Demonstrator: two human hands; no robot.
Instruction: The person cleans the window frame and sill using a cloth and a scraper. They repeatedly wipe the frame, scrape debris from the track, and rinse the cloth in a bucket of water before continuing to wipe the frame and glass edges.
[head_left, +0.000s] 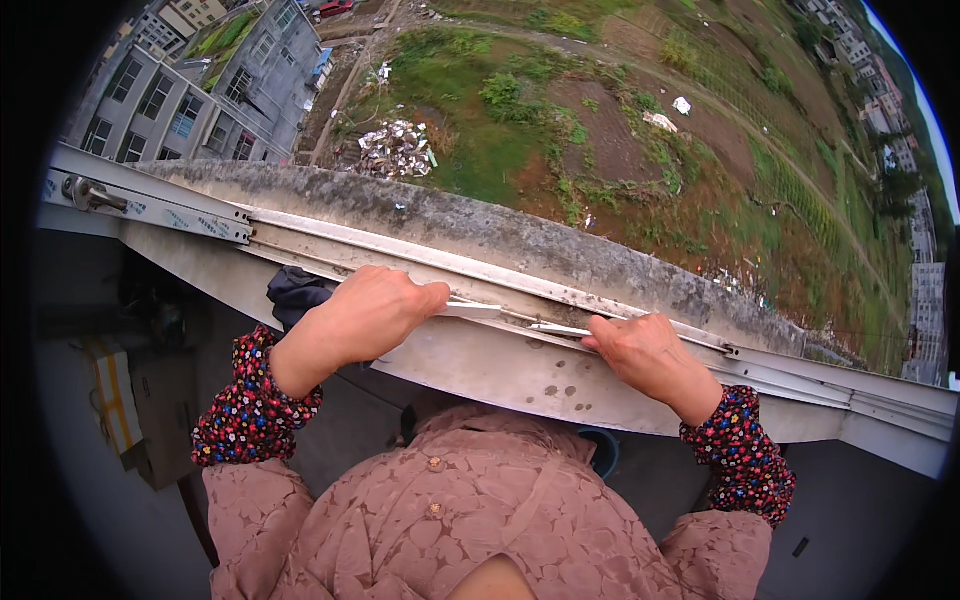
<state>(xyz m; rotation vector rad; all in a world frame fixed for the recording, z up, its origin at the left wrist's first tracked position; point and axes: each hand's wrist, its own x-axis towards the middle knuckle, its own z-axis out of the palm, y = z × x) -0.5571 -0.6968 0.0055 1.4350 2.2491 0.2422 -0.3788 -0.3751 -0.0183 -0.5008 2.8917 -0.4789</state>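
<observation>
My left hand (367, 319) grips a flat white strip (474, 309), whose free end points right over the window track. A thinner white strip (559, 330) sticks out leftward from my right hand (649, 360), its tip low against the inner rail. The strips' ends are close together but apart, and my fingers hide the rest of each. Beneath both hands runs the white sliding-window track (420, 244), with dirt along its grooves. A dark cloth (295, 294) lies bunched on the sill beside my left wrist.
The window sash (150, 206) with a metal latch (90, 195) stands at left. Water spots mark the inner sill (487, 360). Beyond a weathered concrete ledge (480, 214), the ground drops far below. Indoors are a taped box (112, 397) and a blue bucket (606, 452).
</observation>
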